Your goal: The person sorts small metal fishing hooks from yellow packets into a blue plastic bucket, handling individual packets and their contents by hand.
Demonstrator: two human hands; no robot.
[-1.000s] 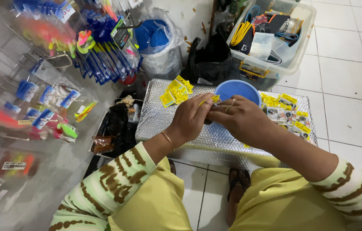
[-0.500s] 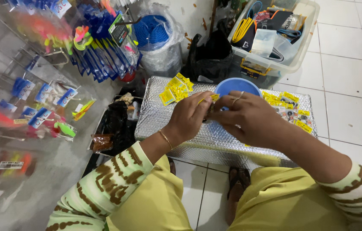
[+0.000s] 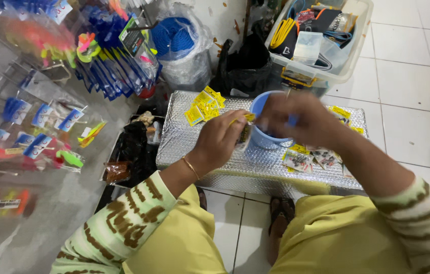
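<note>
Silver bubble-foil covers the low table (image 3: 215, 157) at the middle of the frame, and both your hands work just above it. Your left hand (image 3: 220, 139) pinches a small packet (image 3: 243, 133) with a yellow header card between thumb and fingertips, fingers closed narrowly on it. Your right hand (image 3: 301, 119) sits to the right of it, blurred — whether its fingers grip anything, you cannot tell from this view. It lies across the blue bucket (image 3: 268, 137), which stands on the foil right beside the held packet.

A loose pile of yellow cards (image 3: 204, 106) lies on the foil toward the upper left of the table top. More small packets (image 3: 306, 160) with yellow headers lie below and to the right of the bucket, partly under your right forearm.

Behind the table, at the upper right of the frame, a clear plastic bin (image 3: 321, 66) holds straps and bags. A black bag (image 3: 243, 63) sits to the left of the bin, and a clear sack of blue rope (image 3: 179, 38) stands further left. Hanging blue-carded packs (image 3: 118, 71) fill the upper left — the rack there is out of focus.
</note>
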